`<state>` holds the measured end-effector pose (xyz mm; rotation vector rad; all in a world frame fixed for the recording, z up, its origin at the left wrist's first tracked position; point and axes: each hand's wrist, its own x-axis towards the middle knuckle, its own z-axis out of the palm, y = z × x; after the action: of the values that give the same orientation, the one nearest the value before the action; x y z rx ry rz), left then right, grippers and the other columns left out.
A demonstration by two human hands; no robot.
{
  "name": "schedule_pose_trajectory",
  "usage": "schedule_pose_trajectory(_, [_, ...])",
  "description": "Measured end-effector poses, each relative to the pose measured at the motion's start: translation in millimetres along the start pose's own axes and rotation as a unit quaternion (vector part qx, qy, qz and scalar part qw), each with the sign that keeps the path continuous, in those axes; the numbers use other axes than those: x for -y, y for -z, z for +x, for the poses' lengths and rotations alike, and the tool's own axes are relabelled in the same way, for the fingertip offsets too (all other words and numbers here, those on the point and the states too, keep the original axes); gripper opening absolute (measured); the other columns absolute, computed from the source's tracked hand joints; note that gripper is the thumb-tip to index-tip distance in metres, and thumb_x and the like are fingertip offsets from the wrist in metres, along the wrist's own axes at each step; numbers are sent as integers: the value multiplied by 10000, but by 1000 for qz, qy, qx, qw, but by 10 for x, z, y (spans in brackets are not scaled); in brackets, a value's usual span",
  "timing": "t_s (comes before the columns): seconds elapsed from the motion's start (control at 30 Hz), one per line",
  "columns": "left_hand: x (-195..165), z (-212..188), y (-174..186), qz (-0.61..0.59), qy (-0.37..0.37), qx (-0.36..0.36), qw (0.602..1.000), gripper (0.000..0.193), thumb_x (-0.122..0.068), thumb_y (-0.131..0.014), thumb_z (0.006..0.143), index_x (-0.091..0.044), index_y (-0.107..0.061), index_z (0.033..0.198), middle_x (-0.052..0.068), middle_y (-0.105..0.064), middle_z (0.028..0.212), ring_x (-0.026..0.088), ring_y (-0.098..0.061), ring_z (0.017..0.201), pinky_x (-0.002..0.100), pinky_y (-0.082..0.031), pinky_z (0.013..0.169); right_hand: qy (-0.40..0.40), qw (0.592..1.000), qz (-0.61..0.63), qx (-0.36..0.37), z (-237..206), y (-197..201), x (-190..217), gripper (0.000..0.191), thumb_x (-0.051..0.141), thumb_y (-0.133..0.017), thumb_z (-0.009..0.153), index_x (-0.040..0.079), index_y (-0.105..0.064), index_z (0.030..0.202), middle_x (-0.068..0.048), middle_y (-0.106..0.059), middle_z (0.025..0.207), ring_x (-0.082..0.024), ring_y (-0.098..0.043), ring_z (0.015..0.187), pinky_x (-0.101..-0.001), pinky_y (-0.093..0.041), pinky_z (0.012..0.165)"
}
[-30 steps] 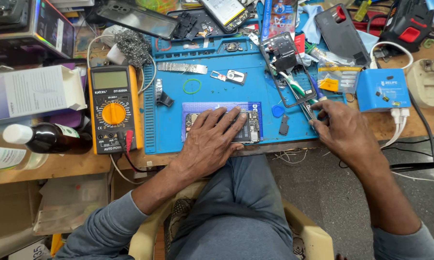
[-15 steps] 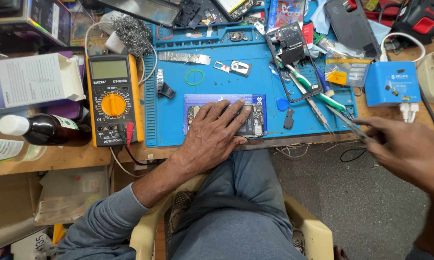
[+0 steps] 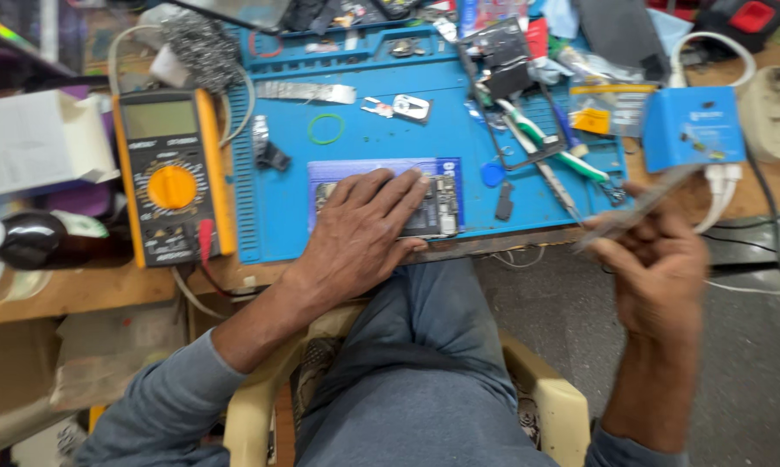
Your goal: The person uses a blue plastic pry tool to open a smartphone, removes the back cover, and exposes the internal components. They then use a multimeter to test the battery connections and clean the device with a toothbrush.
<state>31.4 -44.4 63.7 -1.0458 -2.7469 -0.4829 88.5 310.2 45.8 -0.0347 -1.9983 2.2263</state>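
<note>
My left hand (image 3: 361, 233) lies flat, fingers spread, on an opened phone (image 3: 433, 206) whose circuit board shows at its right end. The phone rests on a blue work mat (image 3: 381, 138). My right hand (image 3: 658, 268) is raised off the bench's front edge, out over the floor, its fingers pinched on a thin metal tool that looks like tweezers (image 3: 641, 203); the tool is blurred and points up to the right.
A yellow multimeter (image 3: 172, 177) lies left of the mat. Screwdrivers (image 3: 541, 138), a green ring (image 3: 326, 129) and small parts are scattered on the mat. A blue box (image 3: 691, 128) with a white cable sits right. A dark bottle (image 3: 35, 238) lies far left.
My right hand lifted the thin tool from the mat's right side, swung out past the bench edge, and is now raised. My left hand stayed on the phone.
</note>
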Motion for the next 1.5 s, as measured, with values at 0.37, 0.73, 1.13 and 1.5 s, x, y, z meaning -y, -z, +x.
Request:
schedule_pose_trajectory(0.37, [-711,718,-453,-13,-29,-70,997,214,-160,-724,844,-72,-680,1034,82,-642,978,267,-573,967,429,-432,835,-15,890,-456,-21,536,-103,235,464,77,-802,894,22,-703,1344,-91,-736,993,-111,-670,804,-238,-552,710])
schedule_pose_trajectory(0.73, [-586,949,-488,-129,4,-95,987,143,-2,-650,779,-65,-677,905,137,-710,879,345,-670,876,468,-530,792,206,869,-450,-13,275,-390,133,312,2,-782,1002,59,-721,1302,-141,-738,1202,-187,-698,1023,-306,-592,858])
schedule_pose_trajectory(1.13, [-419,492,7,-133,-20,-93,987,508,-264,-758,902,-76,-600,1348,141,-652,1367,327,-588,1287,464,-468,1048,-15,993,-107,50,298,-500,18,203,-19,-721,930,-20,-752,1131,-69,-750,1051,-93,-722,909,-212,-601,804])
schedule_pose_trajectory(1.5, [21,303,122,-23,10,50,998,814,-472,-764,865,-74,-464,1508,150,-553,1406,326,-519,1257,482,-413,995,-23,983,-177,46,270,-459,-63,242,-3,-752,909,-10,-759,1150,-69,-748,1059,-81,-686,892,-208,-556,755])
